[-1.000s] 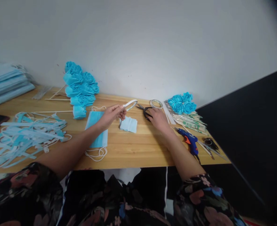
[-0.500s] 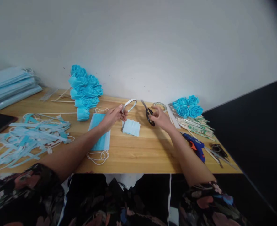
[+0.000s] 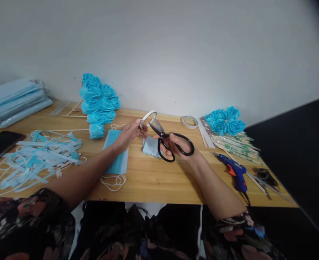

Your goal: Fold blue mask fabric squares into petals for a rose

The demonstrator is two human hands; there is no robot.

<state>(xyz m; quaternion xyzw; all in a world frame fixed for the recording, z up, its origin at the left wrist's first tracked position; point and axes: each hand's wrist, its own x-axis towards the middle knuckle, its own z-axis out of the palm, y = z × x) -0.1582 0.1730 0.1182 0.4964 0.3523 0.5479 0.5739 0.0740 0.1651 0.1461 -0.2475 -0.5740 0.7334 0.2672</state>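
My left hand (image 3: 132, 134) pinches a narrow white roll of tape (image 3: 152, 115) by its left side, above the table. In my right hand (image 3: 177, 146) is a pair of scissors (image 3: 162, 135) with black loop handles; the blades point up and left and meet the tape roll in the view. I cannot tell whether they touch it. Partly hidden under the scissors lies a small stack of pale blue squares (image 3: 149, 147). A blue face mask (image 3: 117, 159) with white ear loops rests flat beneath my left wrist.
Blue fabric flowers (image 3: 98, 103) stand at the back left; more flowers (image 3: 224, 121) lie right, over wrapped sticks (image 3: 237, 146). A second tape roll (image 3: 189, 122), a blue glue gun (image 3: 236, 171), mask scraps (image 3: 40, 159), packed masks (image 3: 13, 99) and a phone (image 3: 2, 146) surround my hands.
My right hand has turned and moved left with the scissors, bringing the blades to the tape roll. My left hand still holds the roll in nearly the same place.
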